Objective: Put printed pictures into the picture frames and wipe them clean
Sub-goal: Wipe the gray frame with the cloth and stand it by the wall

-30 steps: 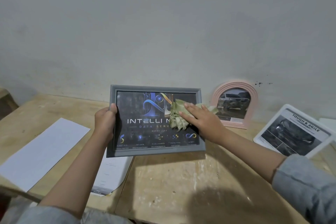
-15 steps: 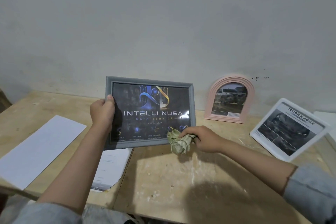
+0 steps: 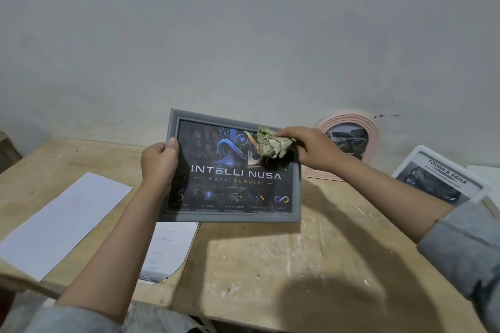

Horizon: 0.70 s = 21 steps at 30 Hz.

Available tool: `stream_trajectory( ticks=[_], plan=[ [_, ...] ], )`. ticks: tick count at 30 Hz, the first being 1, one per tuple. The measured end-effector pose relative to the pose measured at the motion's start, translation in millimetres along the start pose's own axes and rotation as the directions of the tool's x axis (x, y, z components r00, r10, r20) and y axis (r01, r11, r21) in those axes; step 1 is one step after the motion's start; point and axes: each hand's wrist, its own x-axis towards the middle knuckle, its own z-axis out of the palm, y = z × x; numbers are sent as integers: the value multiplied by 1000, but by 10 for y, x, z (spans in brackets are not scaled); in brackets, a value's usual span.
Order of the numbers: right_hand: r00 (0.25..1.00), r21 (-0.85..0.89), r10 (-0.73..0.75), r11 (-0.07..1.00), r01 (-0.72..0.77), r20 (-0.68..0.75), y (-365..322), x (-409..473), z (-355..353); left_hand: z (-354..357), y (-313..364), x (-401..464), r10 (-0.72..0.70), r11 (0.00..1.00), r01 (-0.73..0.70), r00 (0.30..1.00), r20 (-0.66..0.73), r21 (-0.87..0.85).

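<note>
Held frame: sitting above desk, centre.
Cloth: resting on its upper right.
Arched frame: leaning behind, right.
Paper sheet: lying left.

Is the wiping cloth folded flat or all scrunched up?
Scrunched up. The cloth is a crumpled wad pinched in the right hand, pressed near the top right corner of the grey frame.

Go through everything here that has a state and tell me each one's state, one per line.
Grey frame: picture in, held off the table, tilted.
Cloth: crumpled, pressed on the glass's upper right.
Left hand: grip shut on the grey frame's left edge.
Right hand: grip shut on the cloth.
Pink arched frame: picture in, upright by the wall.
White frame: picture in, leaning back.
</note>
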Motion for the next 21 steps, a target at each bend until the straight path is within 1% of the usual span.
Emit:
stream_trajectory(
  ticks=[1,3,5,9,11,14,16,18,21],
  plan=[
    [999,-92,-40,995,39,-12,46,1,44,3,12,-12,-24,999,24,1000,0,-33],
    [994,-237,-105,966,105,15,100,-26,145,7,30,-28,-71,992,71,997,-1,-100],
    [989,-302,-149,943,142,0,86,-91,252,-10,36,-35,-92,987,92,996,0,-132],
    [981,-289,-185,944,160,-59,76,-257,481,-62,8,-37,-106,986,107,994,12,-127],
    [983,-247,-167,958,143,-82,61,-301,527,-64,-2,-59,-112,985,113,994,17,-129],
    [974,-199,-145,974,109,-176,-25,-263,537,-20,9,-115,-120,983,123,992,31,-139],
    [969,-169,-126,981,90,-212,-95,-196,540,37,33,-171,-122,981,127,992,42,-144],
    [970,-162,-126,982,93,-210,-175,-145,553,90,56,-224,-122,981,127,992,44,-149],
    [974,-176,-161,976,133,-162,-281,-162,601,122,63,-272,-132,980,137,990,38,-144]
  ],
)
